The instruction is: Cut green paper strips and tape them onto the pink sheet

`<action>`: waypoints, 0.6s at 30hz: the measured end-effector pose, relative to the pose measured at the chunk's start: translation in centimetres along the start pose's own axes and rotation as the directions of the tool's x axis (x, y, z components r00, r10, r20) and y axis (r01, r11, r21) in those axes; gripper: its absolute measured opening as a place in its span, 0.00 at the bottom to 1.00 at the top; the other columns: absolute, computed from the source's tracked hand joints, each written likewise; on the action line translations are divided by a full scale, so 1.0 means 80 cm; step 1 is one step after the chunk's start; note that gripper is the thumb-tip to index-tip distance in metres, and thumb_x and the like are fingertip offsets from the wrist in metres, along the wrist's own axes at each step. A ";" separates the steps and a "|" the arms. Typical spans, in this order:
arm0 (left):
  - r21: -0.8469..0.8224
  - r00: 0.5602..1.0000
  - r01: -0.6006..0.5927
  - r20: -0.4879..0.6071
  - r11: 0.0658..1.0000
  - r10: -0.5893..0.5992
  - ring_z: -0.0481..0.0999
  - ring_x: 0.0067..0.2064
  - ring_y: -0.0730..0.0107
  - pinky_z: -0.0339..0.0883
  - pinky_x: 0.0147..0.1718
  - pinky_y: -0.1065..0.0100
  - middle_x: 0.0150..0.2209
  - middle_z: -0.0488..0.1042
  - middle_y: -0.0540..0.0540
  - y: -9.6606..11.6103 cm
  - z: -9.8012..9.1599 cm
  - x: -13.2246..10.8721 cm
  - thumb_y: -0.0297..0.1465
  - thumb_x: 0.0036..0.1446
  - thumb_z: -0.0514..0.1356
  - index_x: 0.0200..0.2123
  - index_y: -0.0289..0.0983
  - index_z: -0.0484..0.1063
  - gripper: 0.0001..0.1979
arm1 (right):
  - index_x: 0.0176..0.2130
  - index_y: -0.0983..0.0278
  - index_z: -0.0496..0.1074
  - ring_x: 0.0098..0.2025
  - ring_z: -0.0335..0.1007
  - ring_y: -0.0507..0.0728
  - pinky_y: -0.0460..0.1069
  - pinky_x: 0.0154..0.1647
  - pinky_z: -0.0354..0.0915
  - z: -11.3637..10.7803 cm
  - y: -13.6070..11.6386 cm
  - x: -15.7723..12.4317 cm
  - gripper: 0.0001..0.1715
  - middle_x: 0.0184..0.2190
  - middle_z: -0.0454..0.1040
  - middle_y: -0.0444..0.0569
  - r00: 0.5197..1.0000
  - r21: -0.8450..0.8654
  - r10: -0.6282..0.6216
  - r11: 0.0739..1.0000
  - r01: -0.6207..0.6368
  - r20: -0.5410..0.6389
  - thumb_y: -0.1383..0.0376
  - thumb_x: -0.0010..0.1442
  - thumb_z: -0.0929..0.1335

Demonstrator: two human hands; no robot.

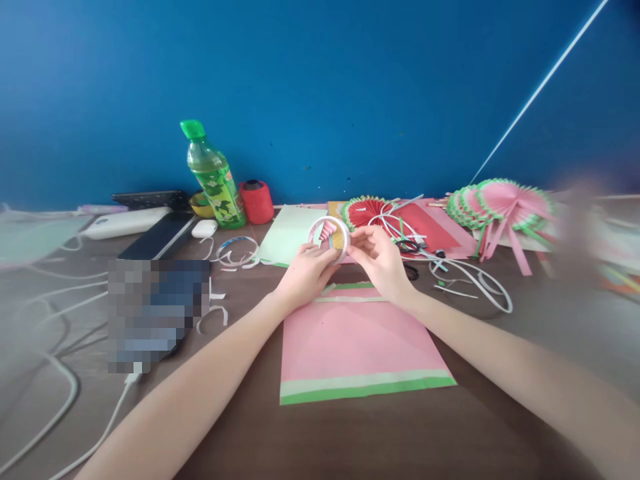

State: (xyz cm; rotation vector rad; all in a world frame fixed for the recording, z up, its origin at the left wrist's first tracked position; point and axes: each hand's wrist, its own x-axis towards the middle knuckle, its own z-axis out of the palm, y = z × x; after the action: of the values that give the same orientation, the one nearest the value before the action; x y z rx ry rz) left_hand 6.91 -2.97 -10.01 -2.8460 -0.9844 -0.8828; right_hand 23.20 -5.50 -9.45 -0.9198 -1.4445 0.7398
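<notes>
I hold the tape roll upright: left hand gripping its lower rim, right hand pinching its right edge; pink paper lies nearer me.

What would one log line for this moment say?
left hand: holds white ring-shaped tape roll | right hand: at its rim | brown table: pink green-edged rectangular paper sheet

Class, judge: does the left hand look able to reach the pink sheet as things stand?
Probably yes: the pink sheet lies close by, its near half uncovered, though the left hand holds the tape roll and may need to let go.
</notes>
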 end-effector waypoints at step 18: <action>-0.161 0.986 0.146 0.098 0.976 -0.131 0.64 0.28 0.70 0.59 0.35 0.69 0.24 0.65 0.51 0.007 -0.011 0.002 0.30 0.58 0.47 0.33 0.38 0.62 0.05 | 0.30 0.61 0.62 0.30 0.65 0.51 0.49 0.33 0.63 -0.003 -0.007 0.004 0.10 0.28 0.66 0.43 1.000 -0.065 0.010 0.998 -0.011 -0.019 0.60 0.53 0.68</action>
State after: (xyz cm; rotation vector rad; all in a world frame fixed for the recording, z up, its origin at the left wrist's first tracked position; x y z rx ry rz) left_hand 6.90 -3.43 -9.10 -3.0096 -1.1859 -0.8993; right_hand 23.36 -5.47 -8.79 -0.9829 -1.4552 0.6935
